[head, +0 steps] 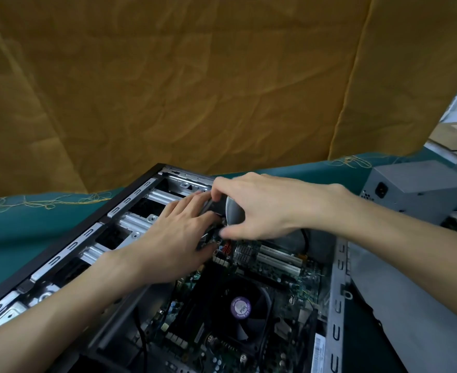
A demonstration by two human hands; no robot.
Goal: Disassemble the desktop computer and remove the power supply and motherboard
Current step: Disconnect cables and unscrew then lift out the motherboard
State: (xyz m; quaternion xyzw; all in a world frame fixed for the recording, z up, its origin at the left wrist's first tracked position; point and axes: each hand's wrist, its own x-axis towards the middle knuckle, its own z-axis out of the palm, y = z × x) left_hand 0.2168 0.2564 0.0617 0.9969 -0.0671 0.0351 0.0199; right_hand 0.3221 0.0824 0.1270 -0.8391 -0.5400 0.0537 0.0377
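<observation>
Head view. The desktop computer case [68,254] is laid open on its side on a teal cloth-covered table [11,227]. Its outer edge is formed by a black front panel; the inner frame is bare, stamped sheet metal with punched slots and ribbed silver bay rails.

The motherboard [281,281] is seated flat in the case floor. Its surface is dark green and densely populated with small components. A round black cooler fan [242,313] with a purple hub label is mounted at its centre. Two long white expansion slots [278,261] and a small finned metal heatsink [244,251] are located at its far side.

The power supply [415,188], a plain grey metal box with a black mains socket, is placed outside the case on the table at the far right.

A screwdriver [234,211] with a rounded grey handle is gripped by the right hand [273,208], fingers curled round it. The left hand [178,238] is laid over the board edge beside the tool, its fingers straight and held close together; its fingertips are partly hidden.

A creased mustard-yellow fabric backdrop [195,82] is hung behind the table.
</observation>
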